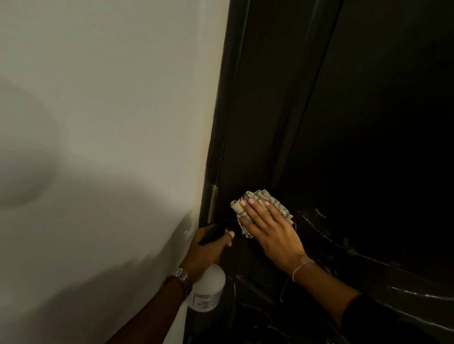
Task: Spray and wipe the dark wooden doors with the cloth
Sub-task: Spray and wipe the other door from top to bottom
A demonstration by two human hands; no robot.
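Observation:
The dark wooden door [376, 116] fills the right half of the view, with wet streaks low on its panel. My right hand [270, 230] lies flat with straight fingers on a pale patterned cloth [261, 202], pressing it against the door near its left edge. My left hand [205, 249] grips the black trigger head of a white spray bottle [208, 291], held just left of and below the cloth, close to the door frame. A watch sits on my left wrist and a thin bracelet on my right.
A plain white wall [89, 105] takes up the left half, meeting the dark door frame [227, 89]. A brass hinge [213, 203] shows on the frame just left of the cloth. The floor at the bottom is dark and unclear.

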